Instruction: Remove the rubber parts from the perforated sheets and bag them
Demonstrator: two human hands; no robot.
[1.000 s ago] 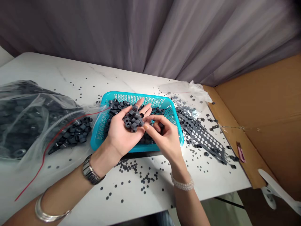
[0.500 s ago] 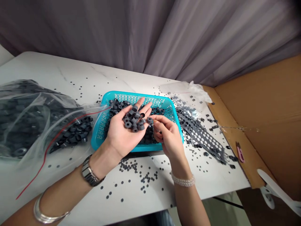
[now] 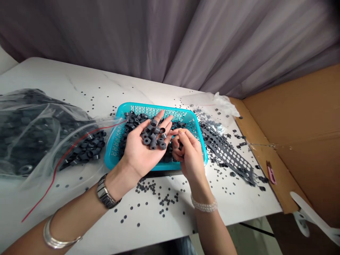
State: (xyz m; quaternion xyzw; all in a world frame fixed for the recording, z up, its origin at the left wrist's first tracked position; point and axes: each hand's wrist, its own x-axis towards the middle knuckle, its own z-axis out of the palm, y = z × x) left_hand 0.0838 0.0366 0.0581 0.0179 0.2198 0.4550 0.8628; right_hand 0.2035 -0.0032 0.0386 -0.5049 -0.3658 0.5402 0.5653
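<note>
My left hand [image 3: 142, 148] lies palm up over the turquoise basket [image 3: 156, 106], cupping a small heap of black caps [image 3: 154, 134], short cylinders, some with a hole in the end. Beside it, my right hand [image 3: 188, 147] is closed, thumb against the bent forefinger. A dark piece, apparently another black cap [image 3: 180, 145], shows inside its curled fingers. More black caps [image 3: 135, 118] fill the basket below, partly hidden by both hands.
A clear zip bag [image 3: 39, 131] with a red seal spills black caps on the left. Small black discs [image 3: 146, 186] dot the white table [image 3: 92, 219]. To the right are a perforated black sheet [image 3: 233, 157], crumpled plastic [image 3: 225, 102], pink-handled snips [image 3: 271, 173] and cardboard [image 3: 297, 117].
My right thumb and fingers have drawn back slightly from the heap in the left palm and curled in, with a dark piece now inside them. The left hand has barely shifted.
</note>
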